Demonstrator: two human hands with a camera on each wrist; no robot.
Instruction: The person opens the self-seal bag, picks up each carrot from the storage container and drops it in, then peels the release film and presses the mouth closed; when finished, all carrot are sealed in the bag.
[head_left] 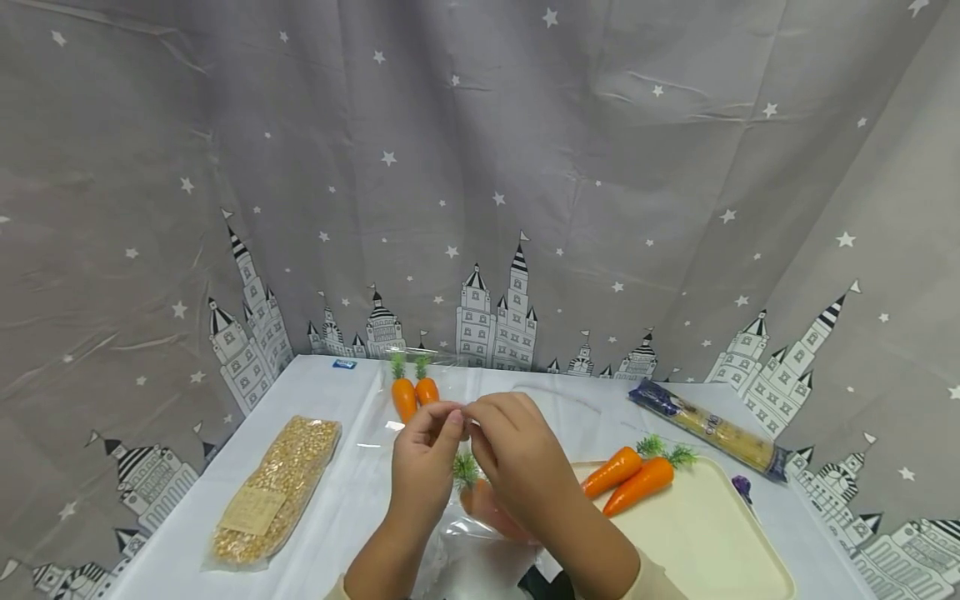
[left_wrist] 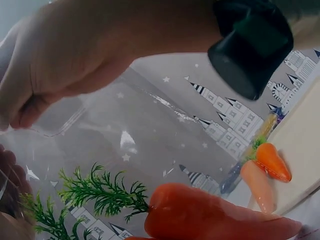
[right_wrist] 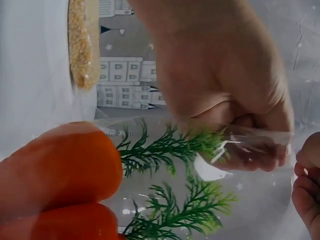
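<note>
Presently left hand (head_left: 422,468) and right hand (head_left: 525,442) pinch a clear bag (left_wrist: 127,142) by its top, bagged carrots (left_wrist: 200,210) just below. Tray (head_left: 705,542) near, rightward; corn packet (head_left: 288,467) apart, leftward.

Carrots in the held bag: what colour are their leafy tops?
The leafy tops are green, clearest in the right wrist view.

Nothing legible: kernel-bag label (head_left: 253,510), pasta packet (head_left: 708,427) print too small.
</note>
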